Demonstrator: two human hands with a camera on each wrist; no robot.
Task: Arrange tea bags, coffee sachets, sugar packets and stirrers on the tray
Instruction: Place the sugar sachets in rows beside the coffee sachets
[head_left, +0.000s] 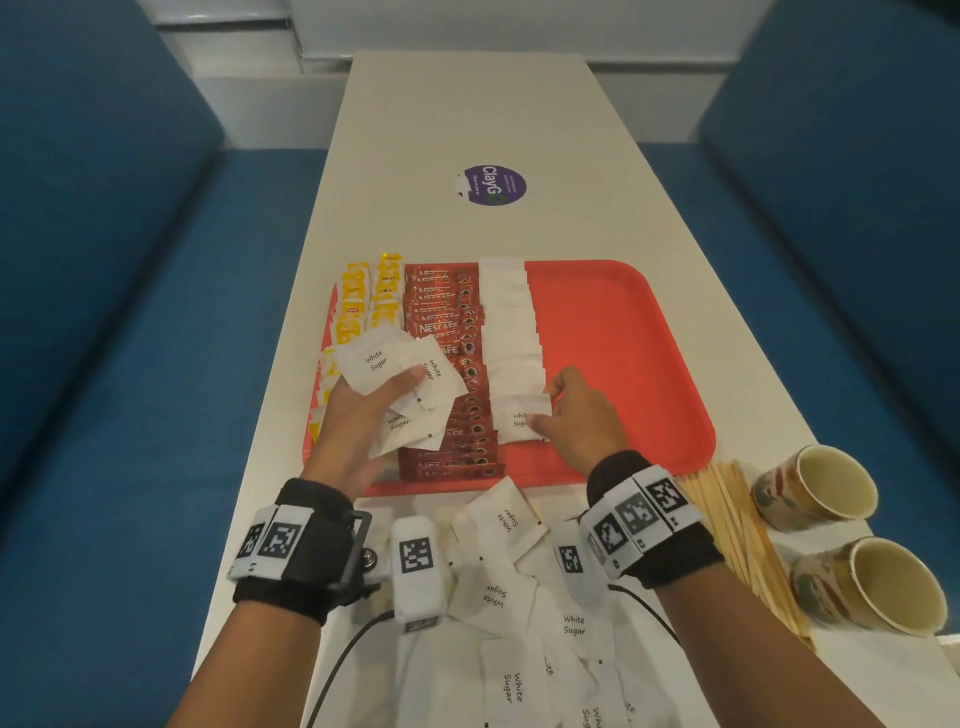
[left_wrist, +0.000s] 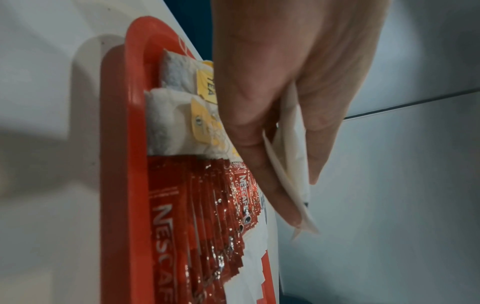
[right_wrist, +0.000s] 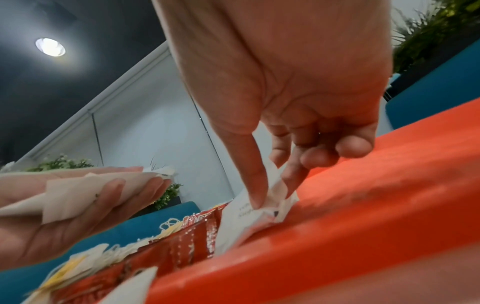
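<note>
Head view showed the right hand (head_left: 576, 410) pinching a sugar packet (head_left: 522, 415) (light, floppy; best held by edges), left hand (head_left: 363, 415) gripping a spare bundle (head_left: 395, 374).

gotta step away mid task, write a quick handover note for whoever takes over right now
Left hand: holds a fan of white sugar packets above the tray.
Right hand: pinches one sugar packet at the near end of the sugar row.
Done: tea bags and coffee sachets lie in rows on the tray.
Left: the loose sugar pile and the stirrers still on the table.
</note>
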